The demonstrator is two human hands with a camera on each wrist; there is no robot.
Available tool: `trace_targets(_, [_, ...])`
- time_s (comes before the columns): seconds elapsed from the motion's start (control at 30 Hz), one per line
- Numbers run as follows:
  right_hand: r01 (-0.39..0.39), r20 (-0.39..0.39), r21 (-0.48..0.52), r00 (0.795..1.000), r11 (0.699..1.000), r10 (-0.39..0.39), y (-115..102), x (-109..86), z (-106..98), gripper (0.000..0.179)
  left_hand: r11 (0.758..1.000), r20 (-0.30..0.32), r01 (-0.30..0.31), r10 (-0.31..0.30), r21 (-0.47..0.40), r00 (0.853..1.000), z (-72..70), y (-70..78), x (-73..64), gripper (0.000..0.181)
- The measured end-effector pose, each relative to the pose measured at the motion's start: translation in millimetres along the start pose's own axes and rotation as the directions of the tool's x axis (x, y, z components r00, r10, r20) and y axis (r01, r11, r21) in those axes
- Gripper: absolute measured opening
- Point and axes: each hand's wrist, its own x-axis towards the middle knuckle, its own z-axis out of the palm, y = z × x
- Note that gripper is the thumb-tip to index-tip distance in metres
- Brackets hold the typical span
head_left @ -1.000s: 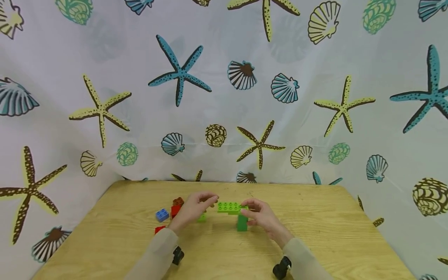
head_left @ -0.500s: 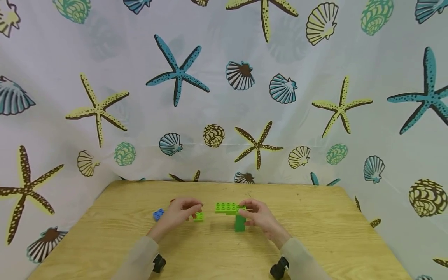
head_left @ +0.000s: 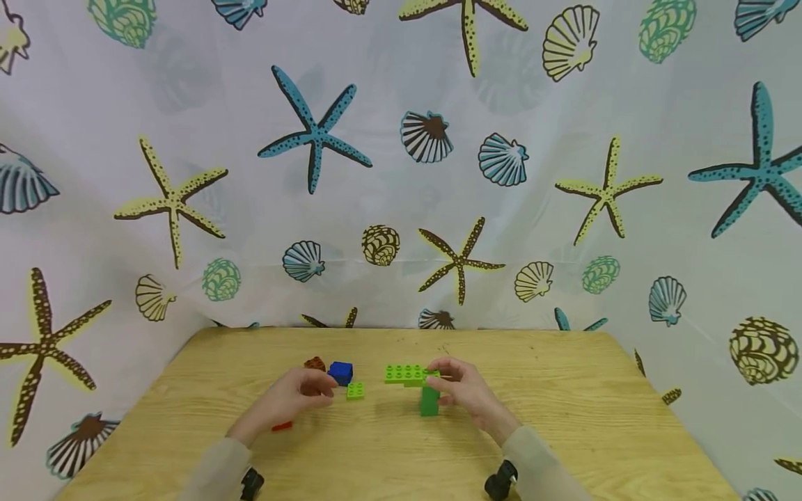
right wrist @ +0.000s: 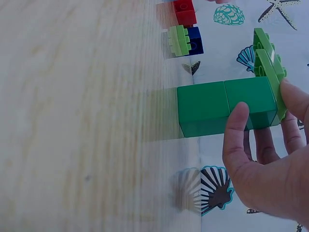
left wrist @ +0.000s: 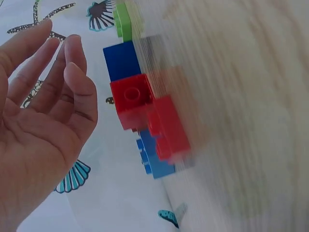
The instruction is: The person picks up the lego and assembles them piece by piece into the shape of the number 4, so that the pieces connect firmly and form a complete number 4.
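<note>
My right hand grips a stack of dark green toy building bricks standing upright on the table. Lime green plates sit on top of the stack and jut out to the left. In the right wrist view its thumb lies along the upper green brick, with other fingers on the far side and at the lime plates. My left hand hovers over the loose bricks, fingers loosely bent, holding nothing. In the left wrist view, red bricks, a dark blue brick and a lighter blue brick are near it.
A small lime brick lies between the left hand and the stack. Behind the left hand sits a brownish-orange brick. The wooden table ends at a white curtain printed with shells and starfish.
My left hand has moved left, away from the stack and across the loose bricks, uncovering the dark blue and lime ones. The right hand keeps its hold on the stack.
</note>
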Motion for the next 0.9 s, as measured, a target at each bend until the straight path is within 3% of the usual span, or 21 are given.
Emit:
trace_targets(0.3, [-0.010,-0.012,-0.005,1.000,1.000,0.010,-1.6,-1.9,-1.5,0.033,1.000,0.056,0.000,0.000,-0.009,0.998,-10.5,-9.0,-13.1,0.028])
trace_targets(0.43, [-0.010,-0.007,-0.002,1.000,1.000,0.010,-1.7,-3.0,-0.8,0.033,0.999,0.053,0.023,-0.025,0.031,0.998,-14.9,-15.6,-19.6,0.026])
trace_targets(0.63, [-0.012,-0.008,-0.002,1.000,1.000,0.012,-1.9,-2.5,0.4,0.033,0.998,0.074,0.004,-0.009,0.069,0.997,-25.5,-31.0,-26.3,0.026])
trace_targets(0.9, [-0.009,-0.002,-0.003,1.000,1.000,0.009,-2.5,-3.0,0.8,0.033,0.997,0.120,0.057,-0.062,0.051,0.991,-39.1,-39.6,-37.0,0.030])
